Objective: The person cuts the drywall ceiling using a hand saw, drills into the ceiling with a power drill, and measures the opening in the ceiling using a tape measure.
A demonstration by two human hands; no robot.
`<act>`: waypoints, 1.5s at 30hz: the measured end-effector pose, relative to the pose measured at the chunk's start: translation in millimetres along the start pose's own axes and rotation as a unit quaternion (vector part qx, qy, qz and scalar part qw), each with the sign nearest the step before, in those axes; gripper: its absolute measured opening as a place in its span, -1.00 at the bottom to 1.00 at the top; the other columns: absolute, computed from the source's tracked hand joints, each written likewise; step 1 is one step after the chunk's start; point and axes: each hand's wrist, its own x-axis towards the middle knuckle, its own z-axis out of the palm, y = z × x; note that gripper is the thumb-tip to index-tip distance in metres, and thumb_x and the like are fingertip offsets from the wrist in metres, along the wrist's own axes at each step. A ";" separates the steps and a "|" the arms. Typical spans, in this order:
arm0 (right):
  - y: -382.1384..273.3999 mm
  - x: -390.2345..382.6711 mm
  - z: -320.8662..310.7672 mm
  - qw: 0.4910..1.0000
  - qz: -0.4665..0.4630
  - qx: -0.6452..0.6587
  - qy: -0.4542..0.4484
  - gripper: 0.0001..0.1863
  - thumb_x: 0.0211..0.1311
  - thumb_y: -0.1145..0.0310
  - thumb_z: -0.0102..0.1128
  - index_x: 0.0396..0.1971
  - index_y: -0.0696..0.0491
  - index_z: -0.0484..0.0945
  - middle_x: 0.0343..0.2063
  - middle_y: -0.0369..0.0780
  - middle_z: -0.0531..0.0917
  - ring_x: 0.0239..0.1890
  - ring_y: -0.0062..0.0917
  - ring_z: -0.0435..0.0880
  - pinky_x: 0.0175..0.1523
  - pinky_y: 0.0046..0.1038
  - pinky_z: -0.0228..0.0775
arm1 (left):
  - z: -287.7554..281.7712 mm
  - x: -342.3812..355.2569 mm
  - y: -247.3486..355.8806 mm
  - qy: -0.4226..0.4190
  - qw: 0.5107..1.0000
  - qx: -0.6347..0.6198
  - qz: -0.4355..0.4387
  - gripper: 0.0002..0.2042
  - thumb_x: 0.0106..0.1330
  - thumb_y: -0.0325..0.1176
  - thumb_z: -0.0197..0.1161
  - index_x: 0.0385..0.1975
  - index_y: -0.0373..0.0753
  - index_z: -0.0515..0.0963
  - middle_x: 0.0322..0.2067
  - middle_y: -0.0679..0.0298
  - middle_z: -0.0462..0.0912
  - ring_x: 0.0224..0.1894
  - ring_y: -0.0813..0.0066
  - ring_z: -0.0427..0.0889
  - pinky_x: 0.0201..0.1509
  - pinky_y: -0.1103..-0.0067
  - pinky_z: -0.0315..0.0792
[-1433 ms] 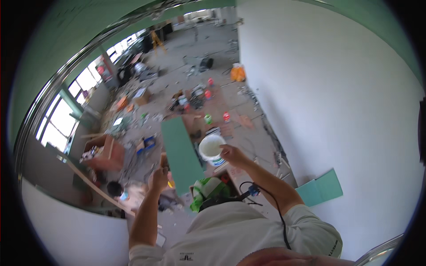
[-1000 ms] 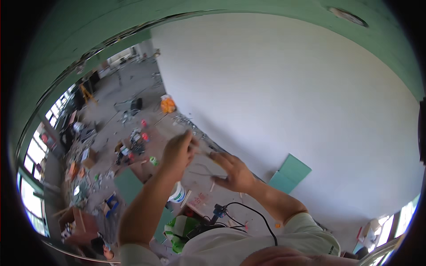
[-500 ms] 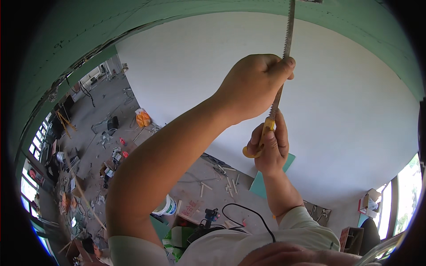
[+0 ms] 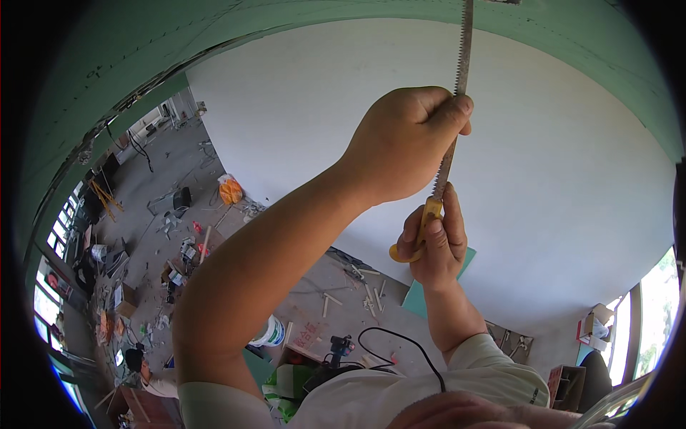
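A saw with a long toothed metal blade (image 4: 464, 53) and a yellow handle (image 4: 429, 212) stands nearly upright in front of the white wall. My left hand (image 4: 407, 139) is closed, pinching the blade midway between thumb and fingers. Below it, my right hand (image 4: 437, 247) wraps round the handle, with its index finger stretched up along the base of the blade. The blade passes in front of the green ceiling board (image 4: 400, 8), and its tip lies beyond the upper edge of the picture. Beside it a dark opening (image 4: 504, 2) shows in the board.
A white wall (image 4: 557, 143) fills the space ahead. Below lie a green board piece (image 4: 414, 297), wood strips (image 4: 370, 300), a white bucket (image 4: 270, 332) and an orange bag (image 4: 230, 190). Debris covers the floor at left, where another person (image 4: 146, 372) is. A black cable (image 4: 407, 339) loops near my body.
The saw and both hands have come down slightly, still gripping the same places. At lower left the other person has moved farther into view, and a long thin strip there has shifted.
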 end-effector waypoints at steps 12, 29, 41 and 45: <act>2.3 7.6 20.9 0.993 -0.005 -0.105 0.055 -0.50 0.48 0.42 -0.19 0.39 -0.05 0.16 -0.59 -0.22 0.48 -0.68 -0.66 0.34 -0.61 -0.70 0.21 | -5.4 13.0 -7.8 0.011 1.000 -0.024 0.008 -0.64 0.42 -0.14 0.05 -0.50 -0.28 0.57 -0.69 0.43 0.37 -0.63 0.67 0.23 -0.52 0.67 0.13; 7.6 -0.5 59.6 0.863 0.161 0.478 -0.043 -0.48 0.51 0.36 -0.21 0.42 -0.18 0.09 -0.58 -0.18 0.47 -0.75 -0.64 0.24 -0.64 -0.64 0.23 | -23.2 -8.0 4.6 0.112 0.945 0.296 0.077 -0.68 0.36 -0.23 0.05 -0.60 -0.27 0.51 -0.80 0.40 0.32 -0.72 0.58 0.20 -0.57 0.59 0.14; 4.1 -3.3 59.8 0.992 0.068 0.093 0.051 -0.46 0.49 0.31 -0.19 0.42 -0.25 0.06 -0.64 -0.23 0.41 -0.80 -0.68 0.19 -0.73 -0.67 0.14 | -14.2 4.3 -1.2 0.060 0.995 0.077 0.037 -0.66 0.37 -0.21 0.05 -0.62 -0.27 0.49 -0.81 0.41 0.29 -0.71 0.59 0.20 -0.58 0.60 0.13; 3.8 0.0 65.9 0.966 0.109 0.234 0.030 -0.46 0.49 0.32 -0.20 0.42 -0.27 0.06 -0.64 -0.23 0.40 -0.79 -0.69 0.20 -0.73 -0.67 0.15 | -18.3 0.9 -2.6 0.095 0.981 0.157 0.055 -0.65 0.37 -0.21 0.05 -0.62 -0.27 0.49 -0.82 0.42 0.27 -0.71 0.59 0.20 -0.58 0.60 0.13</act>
